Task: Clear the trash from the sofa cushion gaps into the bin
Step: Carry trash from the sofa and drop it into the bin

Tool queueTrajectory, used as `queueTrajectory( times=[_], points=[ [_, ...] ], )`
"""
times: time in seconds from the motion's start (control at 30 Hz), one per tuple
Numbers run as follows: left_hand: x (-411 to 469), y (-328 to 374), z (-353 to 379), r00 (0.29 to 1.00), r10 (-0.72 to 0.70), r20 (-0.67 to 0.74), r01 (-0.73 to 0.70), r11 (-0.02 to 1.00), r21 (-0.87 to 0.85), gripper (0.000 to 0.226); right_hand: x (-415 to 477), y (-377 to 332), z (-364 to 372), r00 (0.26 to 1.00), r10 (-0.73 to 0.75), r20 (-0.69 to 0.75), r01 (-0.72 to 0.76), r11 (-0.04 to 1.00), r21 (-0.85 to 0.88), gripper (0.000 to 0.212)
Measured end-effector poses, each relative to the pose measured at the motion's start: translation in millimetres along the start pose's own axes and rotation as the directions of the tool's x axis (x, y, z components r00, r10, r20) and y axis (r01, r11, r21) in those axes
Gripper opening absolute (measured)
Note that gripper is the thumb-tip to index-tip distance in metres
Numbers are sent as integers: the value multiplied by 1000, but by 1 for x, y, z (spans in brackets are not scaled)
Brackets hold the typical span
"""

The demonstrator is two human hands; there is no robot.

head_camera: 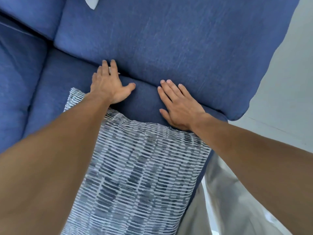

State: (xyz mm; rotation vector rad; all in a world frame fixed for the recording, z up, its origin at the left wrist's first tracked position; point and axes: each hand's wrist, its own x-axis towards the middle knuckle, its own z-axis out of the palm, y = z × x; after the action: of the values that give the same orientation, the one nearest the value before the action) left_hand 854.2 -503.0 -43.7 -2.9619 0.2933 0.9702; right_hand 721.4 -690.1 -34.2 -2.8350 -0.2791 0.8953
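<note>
At nine o'clock lie the blue sofa's (18,78) neighbouring cushions, split by dark seams. Up at eleven o'clock, at the very top edge, a pale white piece (92,3) lies on the blue fabric; what it is cannot be told.

Just left of centre the left hand (110,85) rests palm down on the seat cushion (145,102). Its fingers are stretched straight toward twelve o'clock, reaching over the gap (144,80) where the seat meets the big back cushion (169,39), and the thumb is splayed out toward three o'clock. A thin white scrap (118,73) sits right at that gap under the fingers, one end poking out at the index finger's three o'clock side. The fingers touch it, none curled round it.

At six o'clock a patterned pillow (138,167) — blue dashes on white — lies on the seat beneath both forearms.

Right of centre the right hand (181,107) lies flat on the same seat cushion. Its fingers are straight and slightly spread, tips pointing to eleven o'clock and ending at the gap, holding nothing. The two hands are apart, with bare cushion between them.

At three o'clock runs pale floor (288,82). At five o'clock hangs grey cloth (220,192), just beside the pillow's edge.
</note>
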Motion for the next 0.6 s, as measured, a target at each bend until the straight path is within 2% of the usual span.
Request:
queueTrajectory(
  times=[0.07, 0.2, 0.37, 0.6],
  points=[
    [2, 0, 9, 999, 0, 42, 0, 1000, 16, 99, -4, -1, 6, 999, 19, 39, -21, 998, 53, 66],
    [1, -6, 21, 997, 40, 65, -46, 995, 94, 93, -9, -12, 13, 987, 121, 103, -147, 942, 301, 71],
    [8, -14, 13, 986, 168, -20, -165, 981, 100, 88, 14, -5, -8, 959, 207, 192, -266, 892, 365, 86],
    [28, -15, -15, 966, 158, 204, -181, 979, 99, 91, 34, -2, -18, 887, 181, 424, -370, 828, 421, 90]
  ],
)
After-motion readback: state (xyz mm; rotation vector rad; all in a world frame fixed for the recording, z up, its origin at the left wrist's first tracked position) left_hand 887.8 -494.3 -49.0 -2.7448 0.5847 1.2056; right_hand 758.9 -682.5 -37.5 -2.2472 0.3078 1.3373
